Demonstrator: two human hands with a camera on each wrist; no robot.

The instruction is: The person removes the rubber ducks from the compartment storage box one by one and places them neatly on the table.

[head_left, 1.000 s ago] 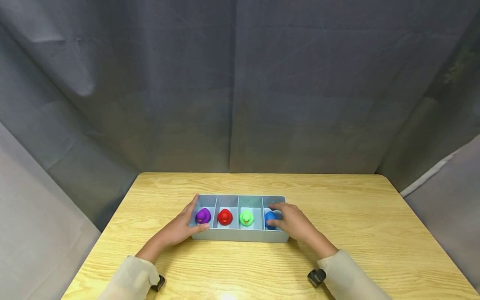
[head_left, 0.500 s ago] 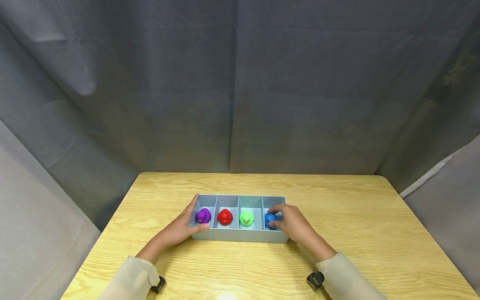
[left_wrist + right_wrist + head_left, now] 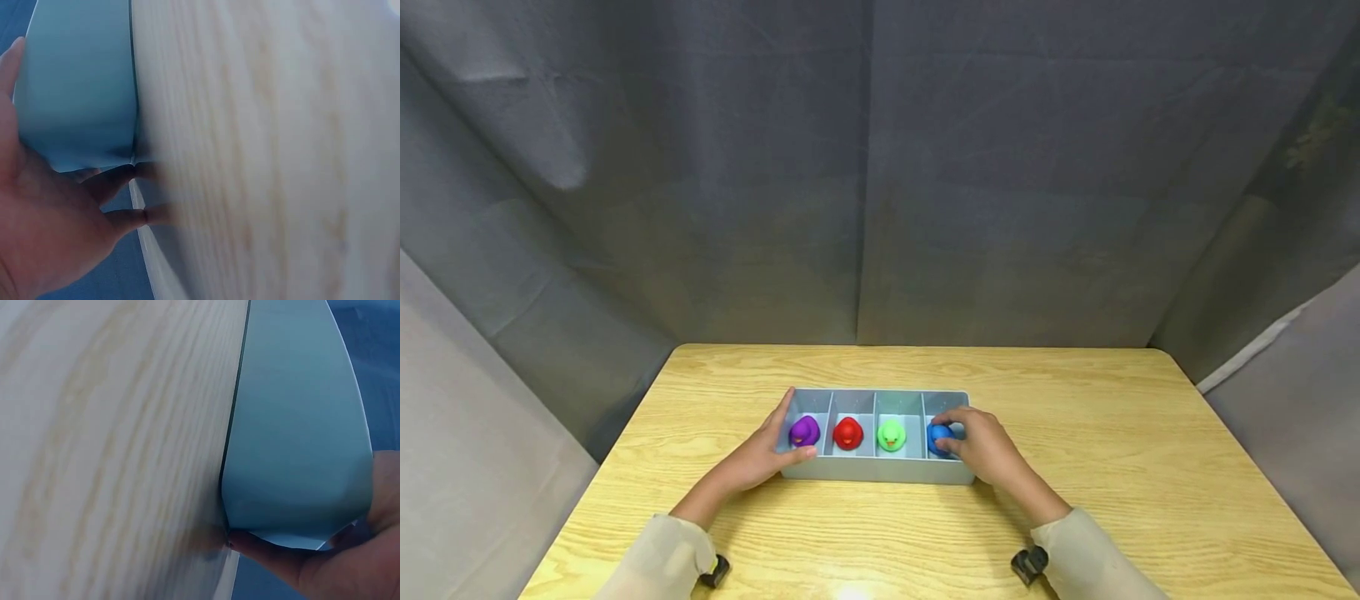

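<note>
A grey divided box sits on the table, a rubber duck in each compartment. From left to right they are purple, red, green and blue. My left hand holds the box's left end, thumb over the front rim and fingers along the end. In the left wrist view, that hand wraps the box's corner. Inside the rightmost compartment, the thumb and index finger of my right hand pinch the blue duck, partly covering it. Lower fingers of the right hand lie against the outer end.
The wooden table extends around the box on all sides. Grey curtains hang behind it and at both sides. Dark wrist cameras sit below the sleeves.
My right thumb and index finger have closed in on the blue duck. The left hand stays on the box's end, and the box and ducks stay in place.
</note>
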